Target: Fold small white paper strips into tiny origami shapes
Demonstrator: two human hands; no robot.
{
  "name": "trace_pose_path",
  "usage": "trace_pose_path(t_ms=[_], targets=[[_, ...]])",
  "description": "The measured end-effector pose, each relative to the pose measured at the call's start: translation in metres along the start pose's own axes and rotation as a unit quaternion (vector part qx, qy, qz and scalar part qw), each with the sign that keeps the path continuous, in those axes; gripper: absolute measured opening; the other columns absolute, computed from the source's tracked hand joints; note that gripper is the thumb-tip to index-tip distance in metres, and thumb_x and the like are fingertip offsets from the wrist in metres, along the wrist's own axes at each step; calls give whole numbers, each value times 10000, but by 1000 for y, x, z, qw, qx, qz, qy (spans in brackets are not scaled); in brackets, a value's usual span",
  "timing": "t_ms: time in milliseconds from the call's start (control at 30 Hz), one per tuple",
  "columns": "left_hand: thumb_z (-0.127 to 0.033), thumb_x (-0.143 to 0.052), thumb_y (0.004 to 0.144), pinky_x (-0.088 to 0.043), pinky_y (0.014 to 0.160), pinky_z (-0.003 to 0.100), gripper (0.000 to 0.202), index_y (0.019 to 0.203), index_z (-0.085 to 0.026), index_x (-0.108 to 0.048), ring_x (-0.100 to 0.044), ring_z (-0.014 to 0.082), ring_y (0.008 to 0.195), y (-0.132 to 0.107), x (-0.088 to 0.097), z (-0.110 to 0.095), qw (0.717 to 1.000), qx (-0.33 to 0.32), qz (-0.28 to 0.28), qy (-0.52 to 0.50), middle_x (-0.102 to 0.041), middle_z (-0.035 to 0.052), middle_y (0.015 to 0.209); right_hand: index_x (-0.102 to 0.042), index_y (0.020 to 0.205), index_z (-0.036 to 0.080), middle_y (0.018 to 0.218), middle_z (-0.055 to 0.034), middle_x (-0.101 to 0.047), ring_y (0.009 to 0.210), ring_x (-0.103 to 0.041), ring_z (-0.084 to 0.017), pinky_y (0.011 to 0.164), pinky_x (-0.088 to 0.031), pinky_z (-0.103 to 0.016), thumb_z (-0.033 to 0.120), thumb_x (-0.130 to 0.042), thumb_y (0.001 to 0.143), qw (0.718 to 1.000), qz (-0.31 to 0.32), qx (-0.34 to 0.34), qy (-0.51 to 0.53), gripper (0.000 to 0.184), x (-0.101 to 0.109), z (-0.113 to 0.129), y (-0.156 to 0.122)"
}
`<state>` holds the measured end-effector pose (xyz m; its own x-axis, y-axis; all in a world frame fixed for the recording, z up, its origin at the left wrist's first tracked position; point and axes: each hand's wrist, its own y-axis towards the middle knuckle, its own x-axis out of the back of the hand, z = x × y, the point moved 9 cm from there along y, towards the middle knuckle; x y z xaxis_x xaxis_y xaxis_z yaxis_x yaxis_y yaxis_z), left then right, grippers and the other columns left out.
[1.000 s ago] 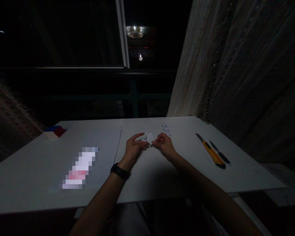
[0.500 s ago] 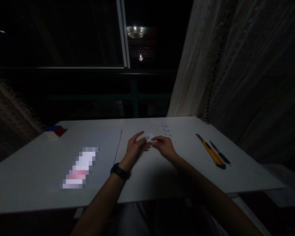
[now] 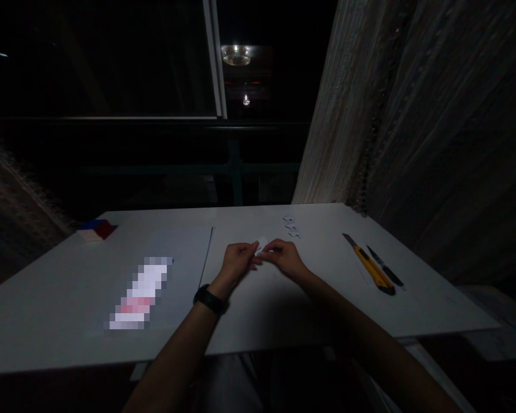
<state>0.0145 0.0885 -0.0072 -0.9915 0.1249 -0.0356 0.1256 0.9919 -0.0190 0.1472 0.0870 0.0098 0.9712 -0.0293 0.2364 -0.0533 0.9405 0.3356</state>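
My left hand (image 3: 236,261) and my right hand (image 3: 284,257) meet over the middle of the white table (image 3: 284,310). Both pinch a small white piece of paper (image 3: 261,244) between their fingertips. The left wrist wears a black watch (image 3: 210,300). A few small white paper scraps (image 3: 291,226) lie on the table just beyond the hands. The scene is dim, so fine detail of the piece is hard to make out.
A yellow utility knife (image 3: 372,268) and a dark pen-like tool (image 3: 386,267) lie to the right. A large white sheet (image 3: 172,252) with a blurred patch covers the left half. A red and blue block (image 3: 95,228) sits at the far left corner. A curtain hangs at right.
The left hand's fingers, stretched out before, have curled closed onto the paper piece. Both hands have drawn slightly nearer together and toward me.
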Motion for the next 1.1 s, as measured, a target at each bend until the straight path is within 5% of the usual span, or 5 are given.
trace_pose_path(t_ms=[200, 633, 767, 933, 1100], targets=[[-526, -640, 624, -450, 410, 187, 469, 738, -72, -628, -629, 159, 563, 1, -7, 4, 999, 2, 40, 11, -655, 107, 640, -615, 642, 164, 670, -4, -579, 630, -534, -132, 612, -408, -259, 282, -664, 615, 1000, 14, -9, 6, 130, -2, -6, 2], [-349, -621, 682, -506, 421, 249, 297, 827, -98, -552, -630, 175, 516, 5, 4, 14, 999, 21, -32, 1, -613, 62, 605, -618, 610, 157, 629, 5, -559, 570, -484, -105, 549, -368, -226, 259, -658, 620, 997, -2, 17, -78, 110, -2, 5, -3], [-281, -580, 701, -519, 458, 275, 395, 1073, -178, -496, -615, 144, 512, 5, 2, 5, 999, -34, -16, -7, -577, -17, 602, -620, 614, 154, 576, 14, -556, 522, -456, -97, 509, -346, -219, 249, -652, 613, 997, -14, -10, -75, 101, 1, 2, -4], [-274, -520, 723, -495, 561, 245, 231, 849, -134, -654, -595, 125, 587, 1, -3, -11, 989, -121, 15, 84, -605, 29, 662, -626, 635, 151, 522, 19, -549, 485, -454, -97, 473, -332, -213, 292, -647, 615, 997, -37, -43, -46, 144, 5, -9, -3], [-270, -612, 648, -364, 460, 198, 304, 911, -128, -671, -487, 94, 494, -3, -4, -17, 977, -142, 16, 159, -561, 1, 559, -633, 622, 160, 533, 5, -583, 504, -502, -116, 488, -372, -221, 295, -652, 595, 996, -69, -43, -44, 139, 10, -13, -3]])
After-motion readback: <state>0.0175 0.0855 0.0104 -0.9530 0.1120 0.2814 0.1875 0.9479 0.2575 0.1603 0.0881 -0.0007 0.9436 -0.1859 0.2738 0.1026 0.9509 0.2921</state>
